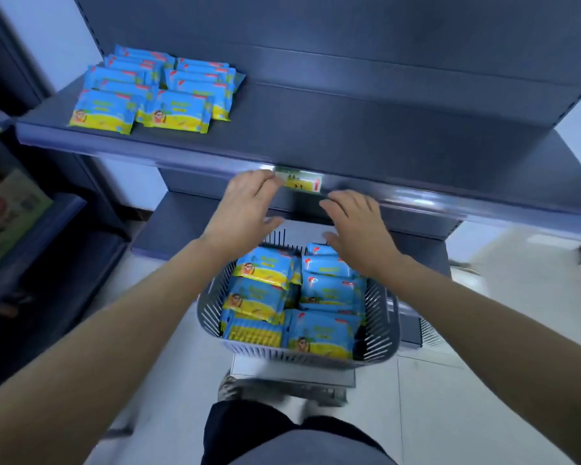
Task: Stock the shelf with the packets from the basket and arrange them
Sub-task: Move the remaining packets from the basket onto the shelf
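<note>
I see the shelf (pixel 349 129) above the basket (pixel 379 327), with stacked packets (pixel 155 92) on it, up and left of the basket. More packets (pixel 262 297) fill the basket. Left grip (pixel 245 209) and right grip (pixel 359 229) hover above the basket, fingers apart, empty.

A shop, judging by dark blue metal shelving (pixel 332 129) with a price label (pixel 303 182) clipped to its front rail at 12 o'clock. Identical blue-and-yellow packets (pixel 178 112) lined in rows at 10 o'clock, more in a grey slatted basket (pixel 381 327) at 6 o'clock.
</note>
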